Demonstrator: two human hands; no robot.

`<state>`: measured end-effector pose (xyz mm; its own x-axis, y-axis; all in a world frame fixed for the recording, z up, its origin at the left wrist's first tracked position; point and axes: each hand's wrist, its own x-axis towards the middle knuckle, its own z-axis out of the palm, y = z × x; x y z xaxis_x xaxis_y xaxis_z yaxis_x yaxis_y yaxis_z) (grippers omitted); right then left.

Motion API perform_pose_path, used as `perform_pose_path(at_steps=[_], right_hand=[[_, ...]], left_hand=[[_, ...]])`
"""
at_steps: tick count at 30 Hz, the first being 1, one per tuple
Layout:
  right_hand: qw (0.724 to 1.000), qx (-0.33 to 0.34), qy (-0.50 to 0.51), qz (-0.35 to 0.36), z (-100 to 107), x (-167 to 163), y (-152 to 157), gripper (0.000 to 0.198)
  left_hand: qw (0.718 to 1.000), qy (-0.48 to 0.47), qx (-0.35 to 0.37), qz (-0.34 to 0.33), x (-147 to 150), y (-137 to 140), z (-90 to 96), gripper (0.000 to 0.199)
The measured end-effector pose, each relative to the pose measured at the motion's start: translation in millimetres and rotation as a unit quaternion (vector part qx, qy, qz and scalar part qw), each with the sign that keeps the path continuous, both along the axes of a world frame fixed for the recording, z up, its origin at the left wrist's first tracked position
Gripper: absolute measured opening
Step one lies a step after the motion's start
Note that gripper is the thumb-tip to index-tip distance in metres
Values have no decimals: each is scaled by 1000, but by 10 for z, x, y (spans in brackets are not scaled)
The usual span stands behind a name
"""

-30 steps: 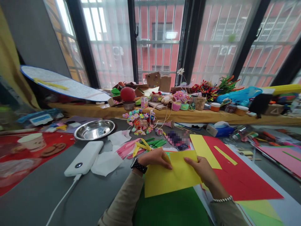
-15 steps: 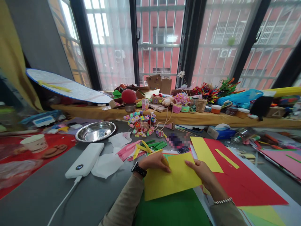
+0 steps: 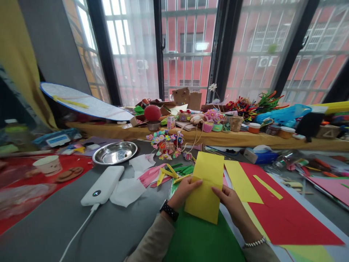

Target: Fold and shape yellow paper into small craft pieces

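Note:
Between my hands is a sheet of yellow paper (image 3: 205, 198), held upright lengthwise with a crease across its middle. My left hand (image 3: 184, 191), with a black watch on the wrist, pinches its left edge. My right hand (image 3: 227, 198), with a beaded bracelet, grips the right edge, thumb on the front. Under the sheet lies green paper (image 3: 203, 242). Just left of it are folded yellow strips (image 3: 165, 174), green strips (image 3: 187, 169) and pink crepe paper (image 3: 149, 175).
At right lie red paper (image 3: 294, 211) and another yellow piece (image 3: 242, 182). A white power bank (image 3: 103, 185) with a cable, a steel dish (image 3: 114, 153) and a paper cup (image 3: 48, 165) stand at left. A flower craft (image 3: 165, 143) is behind. Craft items crowd the windowsill.
The yellow sheet has been turned from lying wide to standing lengthwise, its top now higher. Both hands still hold its edges, and the whole view has shifted slightly.

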<state>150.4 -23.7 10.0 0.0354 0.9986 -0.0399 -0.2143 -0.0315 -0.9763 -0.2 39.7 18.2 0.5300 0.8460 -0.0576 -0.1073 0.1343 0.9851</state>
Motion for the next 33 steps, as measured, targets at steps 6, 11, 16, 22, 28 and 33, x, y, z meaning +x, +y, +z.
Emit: perform_pose_path(at_steps=[6, 11, 16, 22, 28, 33], right_hand=[[991, 24, -58, 114, 74, 96, -41, 34], [993, 2, -61, 105, 72, 60, -52, 34], [995, -27, -25, 95, 83, 54, -77, 34], [995, -39, -31, 83, 92, 77, -80, 36], [983, -35, -133, 119, 83, 188, -73, 33], [968, -45, -172, 175, 73, 221, -81, 33]], left_hand=[[993, -88, -71, -19, -146, 7, 145, 41], [991, -99, -91, -25, -135, 3, 101, 42], [992, -103, -75, 26, -79, 2, 35, 39], [992, -105, -66, 24, -69, -39, 94, 39], [997, -74, -17, 19, -244, 7, 244, 42], [985, 155, 69, 14, -366, 143, 189, 33]])
